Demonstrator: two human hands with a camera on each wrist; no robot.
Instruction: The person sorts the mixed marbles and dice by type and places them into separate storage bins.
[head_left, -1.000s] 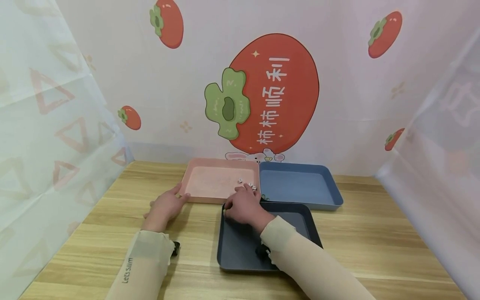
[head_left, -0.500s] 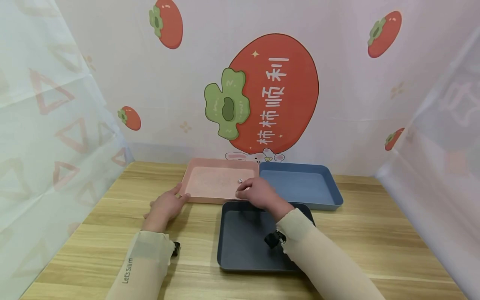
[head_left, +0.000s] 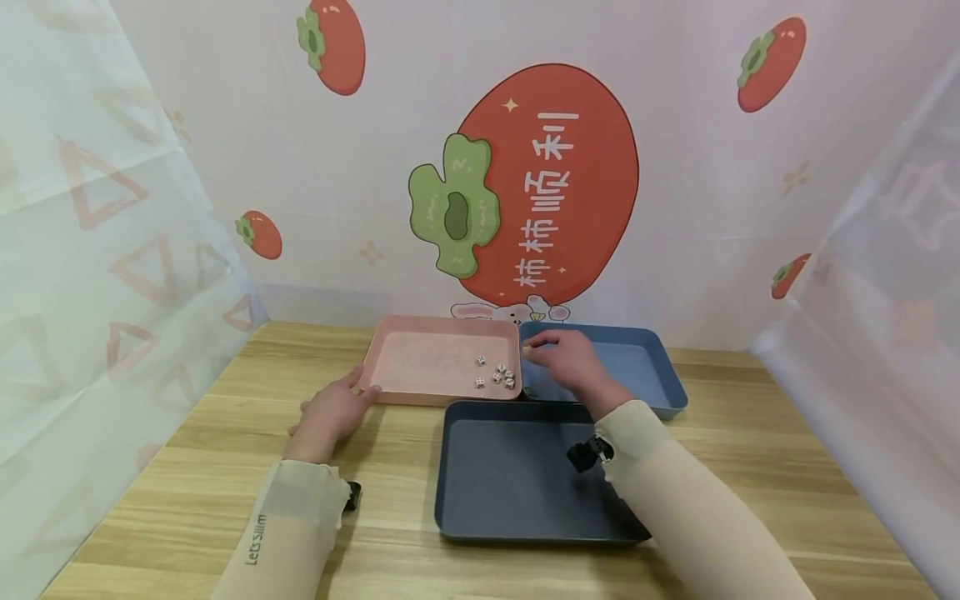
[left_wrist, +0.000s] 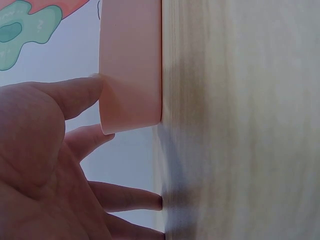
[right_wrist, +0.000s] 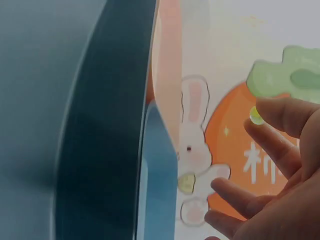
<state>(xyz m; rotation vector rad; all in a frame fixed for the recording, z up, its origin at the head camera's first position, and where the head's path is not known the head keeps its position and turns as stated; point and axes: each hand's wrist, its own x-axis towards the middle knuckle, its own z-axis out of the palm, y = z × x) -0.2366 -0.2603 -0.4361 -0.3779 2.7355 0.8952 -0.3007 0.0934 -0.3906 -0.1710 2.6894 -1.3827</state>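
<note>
Thumb and index finger of my right hand (head_left: 573,365) pinch a small round yellow-green marble (right_wrist: 256,116) above the left end of the blue tray (head_left: 667,375). In the right wrist view the other fingers spread loosely. My left hand (head_left: 335,414) touches the front left corner of the pink tray (head_left: 420,400). Its thumb meets the rim in the left wrist view, and the lower fingertips rest on the table. Several white dice (head_left: 497,377) lie in the pink tray's right part. Small greenish marbles (head_left: 529,392) show in the blue tray's front left corner.
A dark grey tray (head_left: 525,475) stands nearest the body, under the right forearm, right in front of the other two. The pink and blue trays stand side by side before a printed backdrop (head_left: 337,275). White curtains (head_left: 112,250) flank the wooden table (head_left: 375,542).
My right hand has moved from the dark tray's back left corner, over the pink tray, rightward to the blue tray. The dice it covered now show. My left hand has stayed put.
</note>
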